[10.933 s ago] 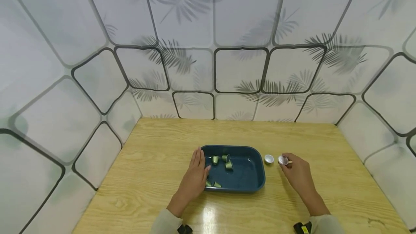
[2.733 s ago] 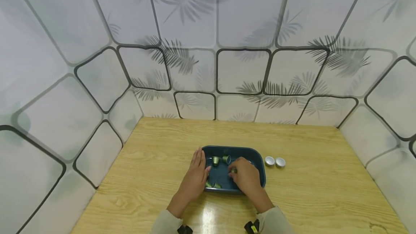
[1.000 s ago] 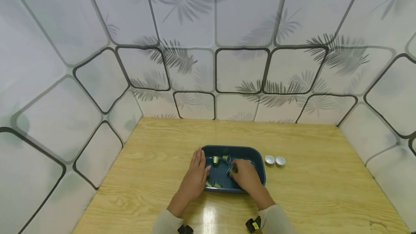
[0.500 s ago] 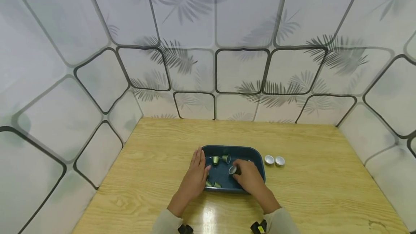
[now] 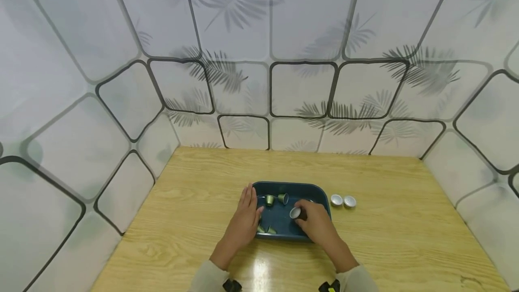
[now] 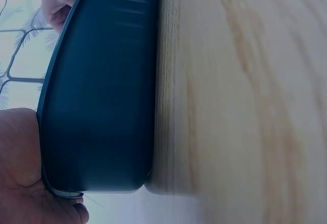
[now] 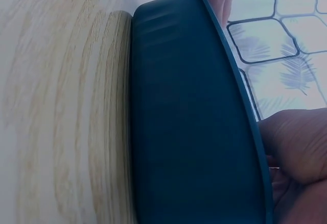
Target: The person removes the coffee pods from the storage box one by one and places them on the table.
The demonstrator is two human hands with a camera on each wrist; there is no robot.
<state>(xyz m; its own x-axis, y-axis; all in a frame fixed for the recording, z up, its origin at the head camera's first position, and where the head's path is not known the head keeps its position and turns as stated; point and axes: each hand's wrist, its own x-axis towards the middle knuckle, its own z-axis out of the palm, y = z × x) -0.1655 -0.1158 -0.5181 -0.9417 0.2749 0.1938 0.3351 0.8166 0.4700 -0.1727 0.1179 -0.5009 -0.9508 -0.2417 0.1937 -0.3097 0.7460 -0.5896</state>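
From my remote station, I have the left hand (image 5: 240,223) on the left rim of the tray (image 5: 280,221). Its fingers are straight and lie close together; the thumb stands apart, extending over the tray interior. The right hand (image 5: 319,223) is above the right half of the tray, pinching the cup (image 5: 295,212) between thumb and fingers. The cup is tilted, its pale mouth facing up and left; I cannot tell whether it touches the tray floor.

Inside the tray, I read a green cup (image 5: 269,200) near the far left corner. A second green cup (image 5: 283,198) lies on its side just to the right of it, mouth to the right. Two green pieces (image 5: 271,230) sit near the left hand at the near rim, partly hidden.

The tray rests on a wooden table (image 5: 202,193). To its right, I have two silver cups (image 5: 336,200) (image 5: 350,201) side by side, mouths up. In both wrist views, the tray wall fills the middle. A leaf-patterned wall (image 5: 302,89) stands behind the table.
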